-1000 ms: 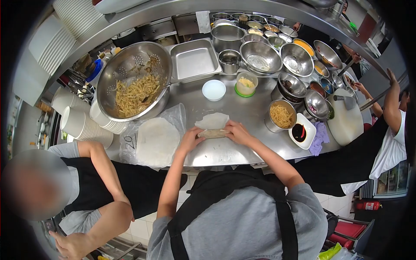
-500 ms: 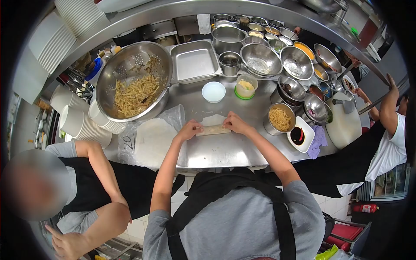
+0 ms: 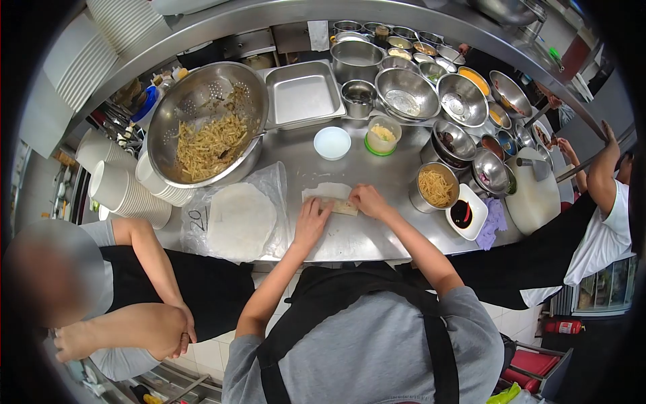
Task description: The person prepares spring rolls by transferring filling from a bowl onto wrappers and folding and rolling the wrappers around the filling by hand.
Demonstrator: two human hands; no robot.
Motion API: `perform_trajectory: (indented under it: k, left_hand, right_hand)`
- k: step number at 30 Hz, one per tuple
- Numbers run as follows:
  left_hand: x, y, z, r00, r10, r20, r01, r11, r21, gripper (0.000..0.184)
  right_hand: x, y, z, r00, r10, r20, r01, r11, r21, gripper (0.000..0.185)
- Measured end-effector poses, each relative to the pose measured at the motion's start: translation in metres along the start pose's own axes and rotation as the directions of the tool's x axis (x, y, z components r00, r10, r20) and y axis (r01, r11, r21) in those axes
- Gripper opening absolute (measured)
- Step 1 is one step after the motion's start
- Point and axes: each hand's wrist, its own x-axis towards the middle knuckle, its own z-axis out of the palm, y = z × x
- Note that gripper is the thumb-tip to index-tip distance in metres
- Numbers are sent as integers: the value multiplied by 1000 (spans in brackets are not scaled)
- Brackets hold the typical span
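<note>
A partly rolled spring roll [image 3: 346,208] lies on the steel counter, with a loose flap of its thin white wrapper [image 3: 334,190] spread out on the far side. My left hand [image 3: 312,219] rests over the left part of the roll, fingers stretched out flat. At the right end, my right hand [image 3: 369,201] pinches the wrapper's edge between curled fingers. A stack of round white wrappers [image 3: 241,222] lies on a plastic bag to the left. Beyond the roll stand a small pale bowl [image 3: 332,143] and a clear tub [image 3: 383,134] of yellowish bits on a green lid.
A large colander [image 3: 161,128] of shredded filling stands at the left, beside a steel tray [image 3: 304,94]. To the right are a pot of yellow strips [image 3: 436,187], a white dish of dark sauce [image 3: 466,211] and a purple cloth [image 3: 492,223]. Co-workers stand on both sides.
My left hand has shifted right and nearer, from pinching the roll's left end to lying over it. My right hand stays near the right end. The left co-worker's arms have moved.
</note>
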Motion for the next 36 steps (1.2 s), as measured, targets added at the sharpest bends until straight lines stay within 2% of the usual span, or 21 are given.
perform_trajectory:
  k: [1, 3, 5, 8, 11, 14, 17, 20, 23, 29, 32, 35, 36]
  left_hand:
    - [-2, 0, 3, 1000, -16, 8, 16, 1000, -8, 52]
    - [-4, 1, 8, 999, -45, 27, 45, 999, -27, 52]
    - [-3, 3, 8, 997, -68, 29, 69, 997, -32, 52]
    - [-4, 5, 8, 996, -89, 31, 90, 995, -35, 52]
    - [-5, 5, 10, 995, -99, 20, 99, 995, -31, 51]
    - [-4, 5, 10, 994, -111, 19, 112, 993, -40, 51]
    - [-5, 5, 10, 993, -114, 9, 114, 992, -45, 51]
    - [-5, 4, 13, 995, -103, -19, 102, 994, -42, 52]
    - [-3, 4, 13, 996, -92, -23, 91, 995, -50, 52]
    - [-4, 5, 14, 995, -96, -42, 93, 994, -57, 53]
    - [-4, 6, 11, 995, -93, -42, 90, 994, -67, 53]
    - [-2, 6, 9, 995, -94, -34, 91, 993, -75, 54]
    - [-2, 6, 9, 995, -98, -32, 95, 993, -75, 54]
  right_hand:
    - [11, 1, -5, 999, -40, -12, 39, 998, -58, 10]
    - [45, -1, -15, 967, -219, -132, 198, 968, -153, 11]
    - [74, -11, -20, 912, -309, -268, 259, 943, -207, 9]
    - [107, 1, -7, 901, -403, -159, 321, 867, -380, 8]
    - [123, 10, 3, 924, -382, 40, 349, 791, -502, 9]
    - [134, 10, 4, 956, -287, 58, 279, 833, -478, 11]
    - [127, -7, -11, 942, -335, 18, 325, 898, -297, 14]
    - [109, -17, 4, 796, -508, 330, 532, 846, 20, 30]
    - [81, -18, 6, 670, -509, 541, 635, 770, -63, 39]
    - [74, 11, -1, 542, -621, 566, 807, 572, -145, 52]
    - [85, -9, 14, 541, -693, 477, 819, 562, -111, 52]
    - [85, -1, 13, 505, -719, 478, 848, 515, -123, 43]
    - [84, 2, 7, 526, -677, 515, 835, 526, -162, 40]
